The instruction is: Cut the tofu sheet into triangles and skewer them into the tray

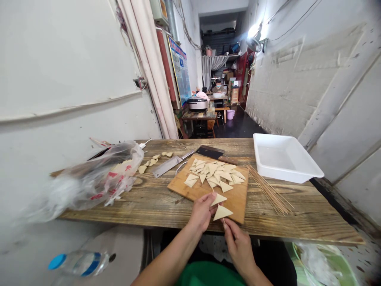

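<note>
My left hand (202,210) is closed on a pale triangular slice (219,199), which looks like tofu or dough, over the near edge of the cutting board (180,188). A second triangular slice (222,213) sits lower on the same thin wooden skewer (224,221). My right hand (236,238) pinches that skewer below the slices, at the table's front edge. Past my hands, a pile of loose triangles (212,171) covers the far part of the board. To the right of the board lies a fan of bare skewers (269,192).
Behind the board are a cleaver (174,163) and a dark-bladed knife (210,152). A white plastic tray (285,157) stands at the right. On the left lie a plastic bag (104,174) and scraps (151,162). Farther back, a person (218,87) sits at another table.
</note>
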### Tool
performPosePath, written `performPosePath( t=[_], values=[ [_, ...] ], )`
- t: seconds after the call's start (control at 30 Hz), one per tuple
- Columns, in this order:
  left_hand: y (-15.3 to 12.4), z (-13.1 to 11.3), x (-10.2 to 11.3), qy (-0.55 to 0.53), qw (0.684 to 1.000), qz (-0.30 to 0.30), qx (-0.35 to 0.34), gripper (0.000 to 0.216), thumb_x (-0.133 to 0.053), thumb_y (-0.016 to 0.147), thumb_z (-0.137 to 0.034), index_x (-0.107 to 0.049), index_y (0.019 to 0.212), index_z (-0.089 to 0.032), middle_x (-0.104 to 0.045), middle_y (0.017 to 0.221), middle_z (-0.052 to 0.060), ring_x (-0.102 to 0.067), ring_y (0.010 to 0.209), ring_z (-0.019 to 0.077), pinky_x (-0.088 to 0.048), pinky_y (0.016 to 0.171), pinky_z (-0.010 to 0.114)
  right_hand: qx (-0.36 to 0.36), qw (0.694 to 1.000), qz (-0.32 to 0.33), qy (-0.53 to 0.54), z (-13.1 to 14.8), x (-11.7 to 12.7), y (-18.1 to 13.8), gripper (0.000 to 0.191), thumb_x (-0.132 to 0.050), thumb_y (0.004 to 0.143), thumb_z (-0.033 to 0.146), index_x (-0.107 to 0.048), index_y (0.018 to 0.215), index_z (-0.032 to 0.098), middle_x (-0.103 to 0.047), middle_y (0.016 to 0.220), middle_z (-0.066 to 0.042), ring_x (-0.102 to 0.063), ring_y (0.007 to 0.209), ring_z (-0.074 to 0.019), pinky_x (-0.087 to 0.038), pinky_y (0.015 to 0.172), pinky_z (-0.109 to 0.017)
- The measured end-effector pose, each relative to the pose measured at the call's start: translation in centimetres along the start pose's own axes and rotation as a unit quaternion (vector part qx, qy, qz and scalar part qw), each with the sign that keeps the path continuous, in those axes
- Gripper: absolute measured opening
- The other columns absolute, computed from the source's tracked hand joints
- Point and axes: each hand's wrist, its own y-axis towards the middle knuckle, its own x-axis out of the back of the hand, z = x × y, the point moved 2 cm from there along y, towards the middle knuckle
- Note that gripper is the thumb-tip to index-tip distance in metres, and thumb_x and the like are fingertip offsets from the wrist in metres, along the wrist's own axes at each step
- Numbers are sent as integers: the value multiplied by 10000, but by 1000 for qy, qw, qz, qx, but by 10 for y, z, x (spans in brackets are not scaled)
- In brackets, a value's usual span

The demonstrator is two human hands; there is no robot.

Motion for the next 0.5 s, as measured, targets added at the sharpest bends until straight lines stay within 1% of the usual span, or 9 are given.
performPosePath(
  t=[0.1, 0.2, 0.23, 0.3, 0.33, 0.37, 0.4, 0.43, 0.5],
  values=[
    [-3, 9, -3, -5, 1000, 16, -4, 337, -804, 590, -322, -664, 779, -81, -696, 736, 99, -644, 629, 154, -529, 619, 248, -8, 1000, 1, -5, -3, -1, 3, 279, -451, 899, 268, -683, 964, 128, -738, 888, -104, -708, 749, -171, -559, 694, -214],
    [2, 8, 3, 24, 999, 20, -11, 378, -768, 631, -376, -670, 865, -95, -701, 813, 112, -653, 690, 169, -528, 670, 278, -15, 1000, 0, -2, -6, -1, 5, 283, -451, 898, 282, -687, 958, 138, -738, 891, -103, -708, 760, -178, -561, 688, -219],
    [6, 3, 8, 47, 998, 10, -34, 395, -743, 659, -395, -667, 921, -109, -700, 860, 115, -657, 726, 175, -526, 700, 292, -18, 1000, -1, 0, -7, 0, 6, 283, -453, 897, 286, -688, 958, 141, -737, 893, -102, -708, 766, -179, -560, 691, -220],
    [16, -14, 25, 138, 981, -34, -133, 408, -693, 709, -407, -652, 1014, -139, -688, 964, 114, -651, 822, 185, -509, 782, 317, -26, 1000, -9, 3, -10, 3, 7, 280, -463, 892, 293, -690, 958, 143, -737, 900, -101, -707, 783, -181, -557, 708, -219],
    [22, -26, 35, 208, 954, -70, -204, 402, -678, 722, -395, -648, 1037, -147, -677, 1007, 112, -640, 869, 191, -490, 830, 325, -30, 999, -16, 5, -12, 4, 7, 278, -470, 889, 297, -690, 957, 143, -737, 902, -99, -707, 790, -181, -555, 717, -218],
    [27, -38, 45, 299, 912, -103, -262, 386, -669, 728, -380, -655, 1032, -143, -667, 1037, 116, -623, 928, 208, -464, 876, 338, -35, 999, -21, 8, -14, 5, 7, 277, -475, 887, 302, -691, 955, 143, -737, 901, -98, -707, 793, -181, -554, 721, -215],
    [33, -49, 54, 397, 857, -136, -298, 382, -660, 731, -373, -658, 1038, -145, -657, 1058, 121, -602, 973, 232, -440, 909, 359, -41, 999, -25, 11, -15, 6, 6, 277, -478, 885, 306, -692, 953, 143, -738, 899, -98, -707, 790, -180, -553, 717, -210],
    [38, -59, 61, 486, 798, -166, -316, 404, -649, 735, -373, -648, 1072, -150, -638, 1099, 130, -572, 1029, 258, -411, 940, 386, -47, 998, -27, 15, -17, 6, 6, 280, -481, 883, 312, -693, 952, 142, -737, 899, -99, -707, 786, -180, -553, 712, -207],
    [48, -71, 71, 627, 691, -211, -293, 464, -632, 738, -406, -618, 1132, -160, -612, 1136, 149, -523, 1092, 311, -381, 946, 445, -56, 998, -25, 20, -19, 6, 5, 285, -485, 881, 321, -695, 950, 140, -738, 895, -102, -708, 771, -179, -553, 702, -205]
  ],
)
